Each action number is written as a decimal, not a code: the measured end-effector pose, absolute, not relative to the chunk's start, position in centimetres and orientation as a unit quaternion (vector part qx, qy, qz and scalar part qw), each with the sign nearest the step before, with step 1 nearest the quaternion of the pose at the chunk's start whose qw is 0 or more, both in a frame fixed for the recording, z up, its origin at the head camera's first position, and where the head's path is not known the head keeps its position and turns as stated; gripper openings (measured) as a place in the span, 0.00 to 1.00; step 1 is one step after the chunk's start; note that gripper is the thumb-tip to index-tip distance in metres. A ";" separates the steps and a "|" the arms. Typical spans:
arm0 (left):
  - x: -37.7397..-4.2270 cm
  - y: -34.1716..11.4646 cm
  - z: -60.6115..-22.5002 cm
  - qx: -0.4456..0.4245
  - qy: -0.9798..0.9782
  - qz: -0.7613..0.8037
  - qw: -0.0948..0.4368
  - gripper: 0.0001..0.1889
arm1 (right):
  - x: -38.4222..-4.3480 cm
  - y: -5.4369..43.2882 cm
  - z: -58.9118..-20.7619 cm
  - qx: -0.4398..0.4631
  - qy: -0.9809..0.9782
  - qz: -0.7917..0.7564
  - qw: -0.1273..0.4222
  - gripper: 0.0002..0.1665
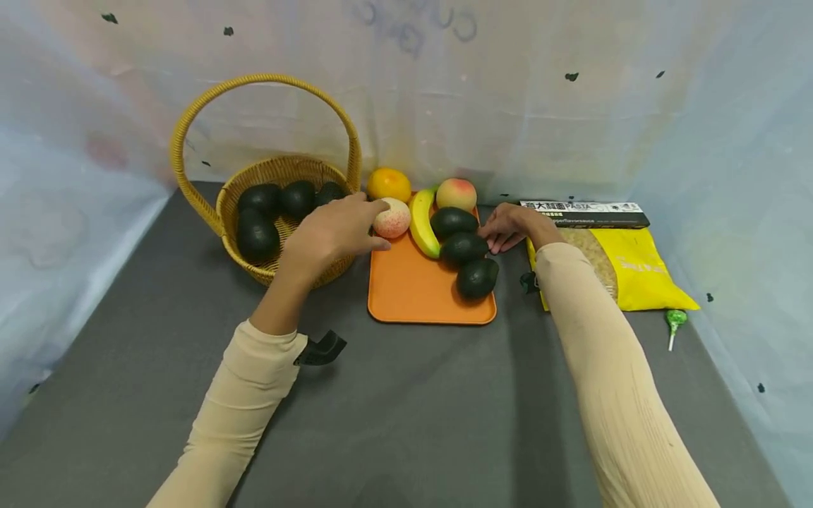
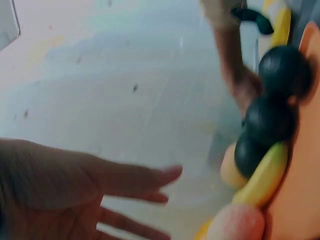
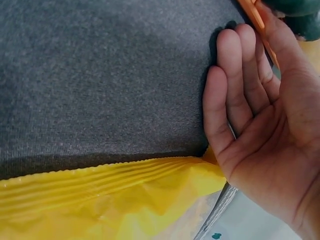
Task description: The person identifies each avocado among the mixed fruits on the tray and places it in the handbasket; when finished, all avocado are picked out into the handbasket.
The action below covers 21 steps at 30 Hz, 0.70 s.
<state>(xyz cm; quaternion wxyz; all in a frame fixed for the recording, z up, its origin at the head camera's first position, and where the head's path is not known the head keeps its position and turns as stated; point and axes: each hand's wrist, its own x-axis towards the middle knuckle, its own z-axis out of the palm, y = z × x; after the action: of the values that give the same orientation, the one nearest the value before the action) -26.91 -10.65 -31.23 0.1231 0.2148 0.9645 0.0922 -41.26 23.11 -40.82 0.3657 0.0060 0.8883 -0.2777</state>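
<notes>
My left hand (image 1: 336, 229) reaches over the basket's right rim, beside a pale pink peach (image 1: 392, 218). In the left wrist view its fingers are extended, holding nothing, with the peach (image 2: 236, 223) apart from them. My right hand (image 1: 510, 227) is at the right edge of an orange tray (image 1: 413, 289), next to a dark green avocado (image 1: 464, 250). Its fingers (image 3: 232, 75) are loosely bent on the grey surface, and the thumb lies along the tray's rim. Three avocados, a banana (image 1: 422, 222), a second peach (image 1: 456, 194) and an orange (image 1: 389, 185) are grouped on or behind the tray.
A wicker basket (image 1: 330, 274) with a tall handle stands at the left, with several avocados (image 1: 257, 236) inside. To the right lie a yellow pasta bag (image 1: 641, 264), a black-and-white box (image 1: 597, 214) and a green lollipop (image 1: 676, 319). Sheeting (image 1: 495, 92) hangs behind.
</notes>
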 end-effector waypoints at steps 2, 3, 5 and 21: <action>-27.3 -9.2 -31.3 0.268 0.950 0.094 0.131 0.33 | -41.2 23.3 -40.8 0.007 0.887 -0.278 0.368 0.16; -27.7 -8.4 -31.4 0.293 0.942 0.096 0.134 0.33 | -41.2 23.3 -40.7 0.007 0.887 -0.278 0.369 0.16; -28.3 -6.7 -31.6 0.340 0.925 0.099 0.139 0.34 | -41.2 23.4 -40.7 0.007 0.885 -0.279 0.372 0.17; -29.1 1.8 -37.4 0.498 0.853 0.128 0.094 0.33 | -41.8 23.3 -41.1 0.004 0.901 -0.249 0.355 0.15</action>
<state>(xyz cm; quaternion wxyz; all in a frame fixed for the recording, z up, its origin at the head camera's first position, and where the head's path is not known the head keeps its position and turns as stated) -29.13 1.83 -37.43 0.0939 0.4975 0.8527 0.1285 -41.75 23.30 -41.05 0.3546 0.0044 0.9014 -0.2486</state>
